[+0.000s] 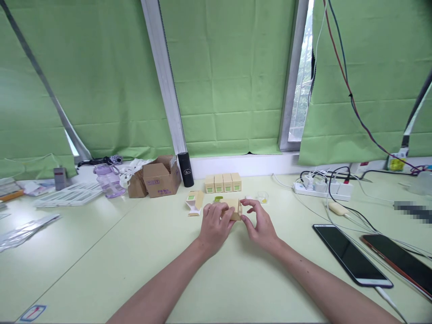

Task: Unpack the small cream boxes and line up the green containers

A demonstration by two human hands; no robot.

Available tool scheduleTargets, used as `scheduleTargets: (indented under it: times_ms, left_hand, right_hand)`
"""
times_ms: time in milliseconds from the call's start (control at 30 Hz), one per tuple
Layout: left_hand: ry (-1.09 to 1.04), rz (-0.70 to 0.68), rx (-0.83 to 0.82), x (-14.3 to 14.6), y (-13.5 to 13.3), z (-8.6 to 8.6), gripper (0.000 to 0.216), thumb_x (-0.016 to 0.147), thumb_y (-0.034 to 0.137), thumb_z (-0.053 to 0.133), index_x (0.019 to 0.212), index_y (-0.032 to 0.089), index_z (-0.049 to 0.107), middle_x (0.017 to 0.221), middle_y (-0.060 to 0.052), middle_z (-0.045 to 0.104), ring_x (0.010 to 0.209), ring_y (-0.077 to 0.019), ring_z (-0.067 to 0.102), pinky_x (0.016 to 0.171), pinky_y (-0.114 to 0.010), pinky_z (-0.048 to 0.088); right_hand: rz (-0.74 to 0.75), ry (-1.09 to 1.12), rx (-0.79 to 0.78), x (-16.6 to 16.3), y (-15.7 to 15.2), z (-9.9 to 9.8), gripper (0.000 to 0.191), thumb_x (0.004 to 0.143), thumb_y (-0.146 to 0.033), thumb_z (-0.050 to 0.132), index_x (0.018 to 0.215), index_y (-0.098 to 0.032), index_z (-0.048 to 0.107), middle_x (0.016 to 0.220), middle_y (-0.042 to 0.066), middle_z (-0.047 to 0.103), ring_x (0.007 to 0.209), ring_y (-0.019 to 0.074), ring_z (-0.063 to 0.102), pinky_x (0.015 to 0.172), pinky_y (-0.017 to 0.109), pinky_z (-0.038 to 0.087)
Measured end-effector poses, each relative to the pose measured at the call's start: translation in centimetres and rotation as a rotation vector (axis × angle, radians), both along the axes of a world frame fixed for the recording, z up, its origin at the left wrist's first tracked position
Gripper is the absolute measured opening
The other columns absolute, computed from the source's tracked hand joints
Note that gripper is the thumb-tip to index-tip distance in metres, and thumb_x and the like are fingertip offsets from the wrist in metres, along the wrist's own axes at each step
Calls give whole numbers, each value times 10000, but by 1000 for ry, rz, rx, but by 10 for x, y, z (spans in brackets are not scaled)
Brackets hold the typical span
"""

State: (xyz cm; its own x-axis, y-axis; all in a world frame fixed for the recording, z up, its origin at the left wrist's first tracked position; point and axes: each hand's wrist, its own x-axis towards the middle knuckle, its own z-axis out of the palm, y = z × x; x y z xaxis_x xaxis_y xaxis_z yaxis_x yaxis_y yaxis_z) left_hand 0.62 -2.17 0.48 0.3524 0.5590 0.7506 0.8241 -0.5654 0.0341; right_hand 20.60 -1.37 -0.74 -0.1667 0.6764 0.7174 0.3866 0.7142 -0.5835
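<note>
A small tan cardboard box lies on its side just above the table, between my two hands. My left hand is closed around its left part, fingers over the top. At the box's right end, my right hand grips the edge with curled forefinger and thumb. Left of my hands sits another small box, its white inner flap folded out toward me. Behind the held box are a small green piece and a clear round container with something yellow in it. My left fingers hide part of the held box.
Several matching small boxes stand in a row at the back. Left of them are a black bottle, an open carton and a purple water bottle. A power strip, cables and two phones occupy the right.
</note>
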Motion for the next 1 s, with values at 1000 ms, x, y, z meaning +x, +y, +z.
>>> scheduleTargets:
  times_ms: [1000]
  left_hand:
    - [84, -85, 256, 5, 6, -6, 295, 931, 119, 605, 1205, 197, 529, 1102, -117, 643, 1031, -270, 635, 867, -445, 554]
  right_hand:
    - [-130, -224, 141, -2, -1, -6, 375, 940, -127, 443, 1296, -202, 349, 1137, 134, 604, 930, 262, 664, 776, 452, 597]
